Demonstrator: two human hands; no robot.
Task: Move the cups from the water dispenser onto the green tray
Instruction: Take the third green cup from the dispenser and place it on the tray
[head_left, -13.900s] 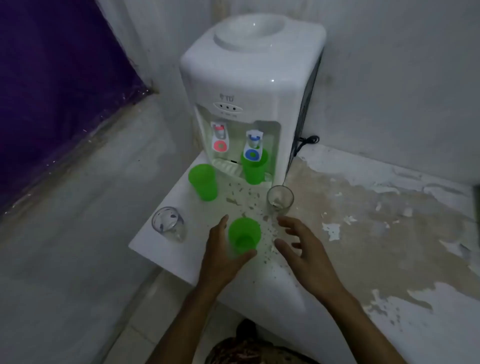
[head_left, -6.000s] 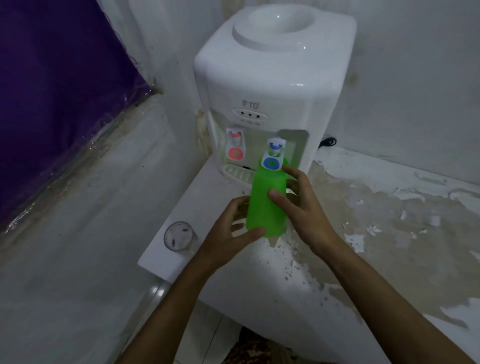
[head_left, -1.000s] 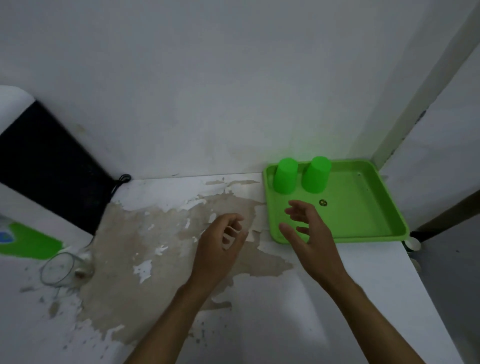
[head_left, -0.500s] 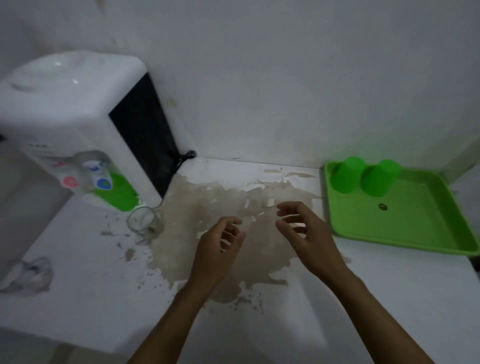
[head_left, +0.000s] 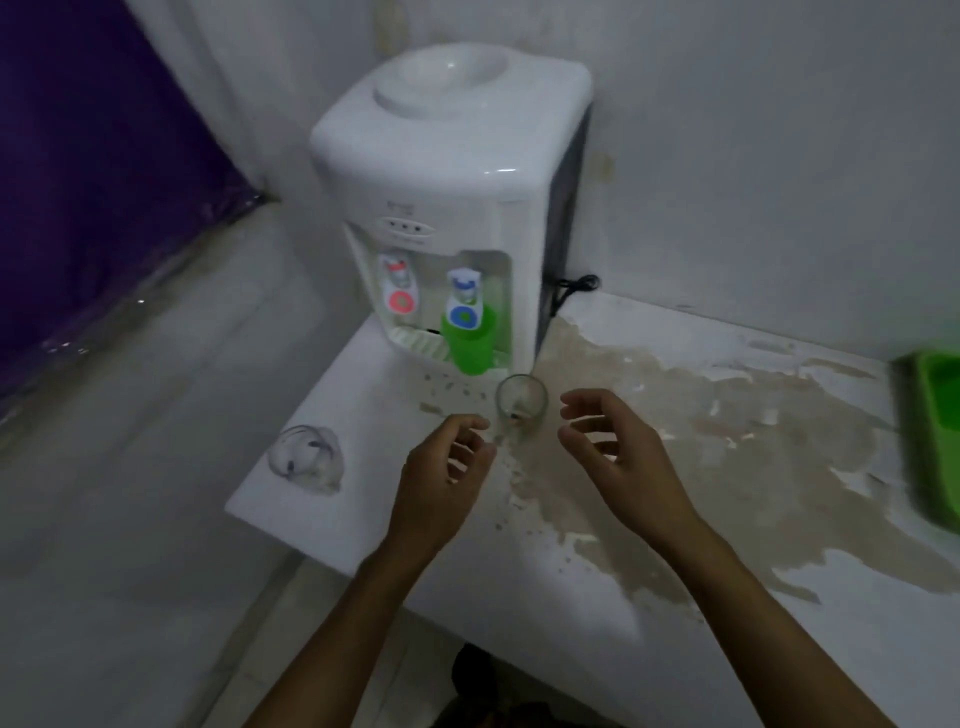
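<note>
A white water dispenser (head_left: 447, 171) stands at the counter's back left. A green cup (head_left: 470, 345) sits on its drip tray under the blue tap. A clear glass (head_left: 521, 402) stands upright on the counter just in front of it. A second clear glass (head_left: 306, 457) lies near the counter's left edge. My left hand (head_left: 441, 483) and my right hand (head_left: 618, 457) hover empty, fingers apart, either side of the upright glass and a little nearer to me. Only the left edge of the green tray (head_left: 940, 441) shows at far right.
The white counter (head_left: 675, 545) has a large brown patch of worn paint across its middle. A black power cord (head_left: 574, 288) runs from the dispenser's right side. The counter's left edge drops to a tiled floor (head_left: 130, 415). A purple curtain (head_left: 78, 156) hangs at far left.
The view has swung left from the tray back to the dispenser. Both hands stay empty and have come up close to the upright clear glass.
</note>
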